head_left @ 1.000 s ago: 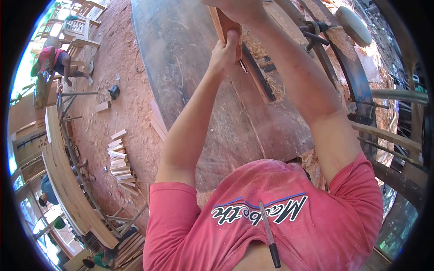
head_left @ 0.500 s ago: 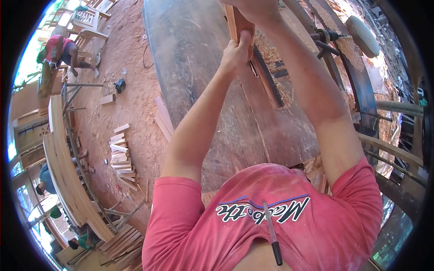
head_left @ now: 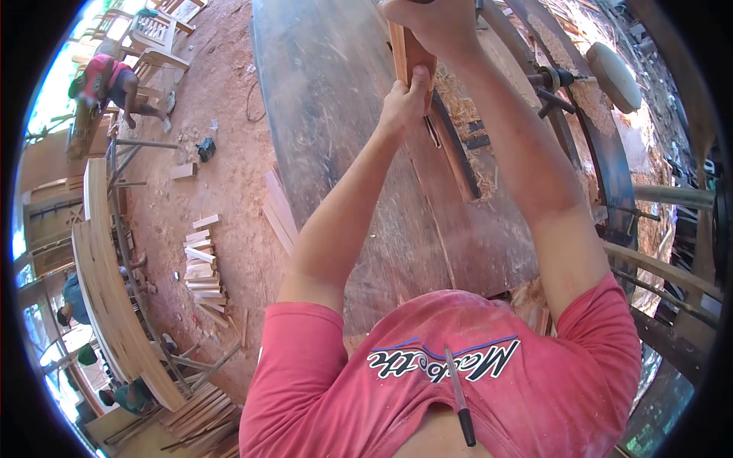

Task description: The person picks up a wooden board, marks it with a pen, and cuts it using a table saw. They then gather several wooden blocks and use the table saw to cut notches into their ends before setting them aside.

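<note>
Reddish-brown wood, a narrow block standing on edge, is being held at the far end of a broad, worn machine table, close to the top of the view. The left hand is gripping the block's near end, fingers curled shut around it and the thumb pressing up against its face. The right hand is clamping down over the block's top; part of this hand is cut off by the picture's edge. Both arms are stretching straight out over the table.

Just right of the block a dark bar is running along the table, with pale shavings lying on both sides of it. Farther right a round, pale disc is sitting on a metal shaft.

Nearer the camera, a black pen is hanging from the collar of the person's dusty red shirt.

On the dirt floor to the left, two boards are lying beside the table, and short offcuts are piled well apart from it. Long planks are resting on a frame beyond them, and another person in red is bending over near white chairs.
</note>
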Tool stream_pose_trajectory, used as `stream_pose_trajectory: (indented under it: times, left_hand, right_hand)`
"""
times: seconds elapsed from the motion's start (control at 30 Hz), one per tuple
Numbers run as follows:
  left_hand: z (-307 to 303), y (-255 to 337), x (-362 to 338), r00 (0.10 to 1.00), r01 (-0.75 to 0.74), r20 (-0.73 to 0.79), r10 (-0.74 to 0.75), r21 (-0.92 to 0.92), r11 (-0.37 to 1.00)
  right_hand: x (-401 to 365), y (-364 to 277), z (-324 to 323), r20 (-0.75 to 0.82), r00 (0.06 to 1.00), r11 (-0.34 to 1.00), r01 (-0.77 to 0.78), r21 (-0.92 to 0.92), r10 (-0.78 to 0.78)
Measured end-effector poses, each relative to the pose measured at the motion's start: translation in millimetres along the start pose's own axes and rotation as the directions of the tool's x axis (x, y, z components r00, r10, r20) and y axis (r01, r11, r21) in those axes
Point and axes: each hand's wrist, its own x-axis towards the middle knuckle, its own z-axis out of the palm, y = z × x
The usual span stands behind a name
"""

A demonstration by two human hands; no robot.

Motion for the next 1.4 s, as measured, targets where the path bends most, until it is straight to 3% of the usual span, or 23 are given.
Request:
stream_pose_trajectory:
  times: [0.1,0.17,0.27,0.5,0.6,0.67,0.77,0.9,1.07,1.4]
  left_hand:
    - [0,7,-4,0.998,-0.017,-0.064,0.019,0.022,1.0]
    - [-1,4,-1,1.0,-0.005,0.007,0.005,-0.024,1.0]
    - [0,13,-8,0.996,-0.056,-0.071,0.054,-0.023,0.998]
    - [-1,-3,9,0.998,-0.051,-0.025,0.051,-0.013,0.999]
    - [-2,-5,11,0.998,-0.026,-0.059,0.025,-0.023,0.999]
    - [-4,-12,18,0.999,-0.053,-0.01,0.052,-0.038,0.998]
    - [-4,-19,26,0.998,-0.052,-0.019,0.051,-0.038,0.998]
    - [-6,-14,24,0.999,-0.042,0.032,0.044,-0.06,0.997]
    - [-5,-23,34,0.998,-0.054,-0.021,0.052,-0.074,0.996]
    - [-8,-7,32,0.998,-0.059,-0.024,0.058,-0.066,0.996]
  right_hand:
    - [1,-2,1,-0.02,0.999,0.998,0.035,0.047,-0.034]
    - [0,1,-1,0.003,0.999,0.999,-0.043,-0.02,0.043]
    - [2,1,1,-0.029,0.999,0.999,0.015,-0.051,-0.017]
    - [4,2,-2,-0.007,1.0,0.994,-0.011,-0.111,0.011]
    - [5,2,0,-0.021,1.0,0.999,-0.017,-0.047,0.016]
    - [7,4,0,-0.013,1.0,0.994,-0.011,-0.105,0.01]
    - [9,6,1,-0.004,1.0,1.0,0.006,-0.01,-0.006]
    - [11,7,0,0.008,1.0,0.999,-0.016,-0.036,0.017]
    - [14,6,3,-0.006,0.999,0.997,0.05,0.062,-0.05]
    - [20,19,5,-0.008,0.998,0.998,0.058,-0.027,-0.058]
